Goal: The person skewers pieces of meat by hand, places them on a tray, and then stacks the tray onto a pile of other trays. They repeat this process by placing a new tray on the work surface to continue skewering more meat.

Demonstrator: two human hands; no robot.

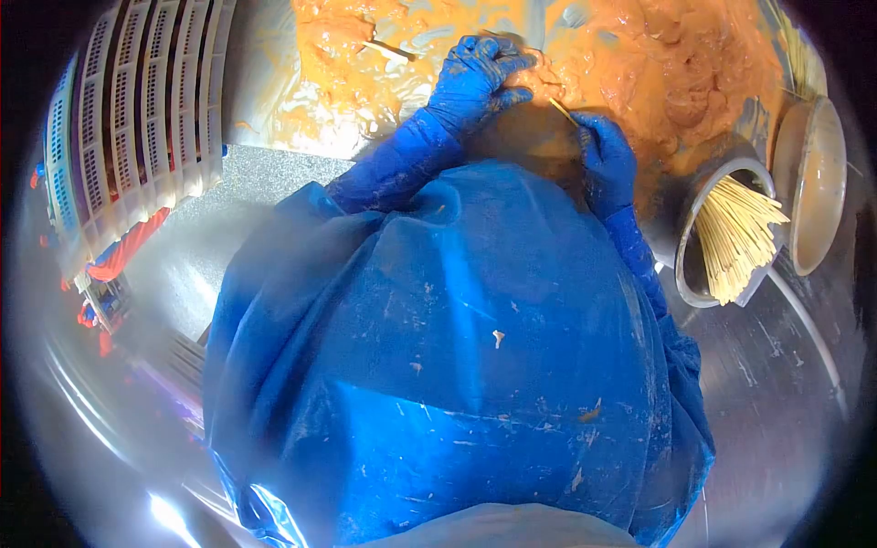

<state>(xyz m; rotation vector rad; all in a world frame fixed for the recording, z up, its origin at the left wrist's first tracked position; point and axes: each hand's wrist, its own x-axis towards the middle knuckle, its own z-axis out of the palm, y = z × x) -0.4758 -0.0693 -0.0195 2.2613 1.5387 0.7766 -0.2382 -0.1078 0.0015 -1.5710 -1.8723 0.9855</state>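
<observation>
My left hand (pixel 480 78), in a blue glove, bends its fingers and thumb around the edge of an orange, sauce-coated piece of raw meat (pixel 548 78) at the near side of the worktop. To its right, my right hand (pixel 607 160), also gloved in blue, pinches a thin wooden skewer (pixel 562 111). The skewer's tip points up and left, close to the meat. More coated raw meat (pixel 676 64) lies in a wide heap beyond both hands. Part of the right hand's grip is hidden behind its own fingers.
A metal container (pixel 685 265) of wooden skewers (pixel 735 237) lies tilted at right, beside a round pan (pixel 813 187). Stacked plastic crates (pixel 146 110) stand at left. One loose stick (pixel 388 50) rests among the sauce. A blue apron (pixel 466 347) covers my front.
</observation>
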